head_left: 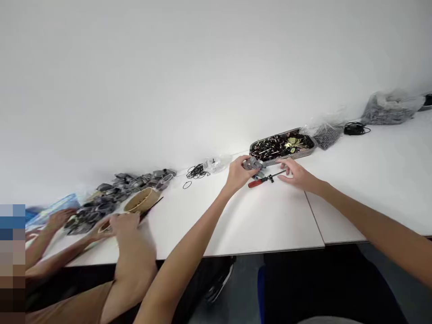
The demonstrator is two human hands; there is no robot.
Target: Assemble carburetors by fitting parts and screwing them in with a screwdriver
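Observation:
My left hand (240,173) grips a grey metal part (253,164) in front of the long tray (305,153) of small dark and yellowish pieces. Just below that part lies a screwdriver with a red handle (257,182), its dark shaft pointing right, with a small black piece near the handle. My right hand (294,174) is by the tip of the shaft, fingers apart and slightly curled, with nothing seen in it.
Black rubber rings (198,172) and a clear plastic bag (218,164) lie left of the tray. Further left are a yellowish bowl (143,200), a heap of grey parts (111,195) and other people's hands. Bags of parts (388,110) stand at the right.

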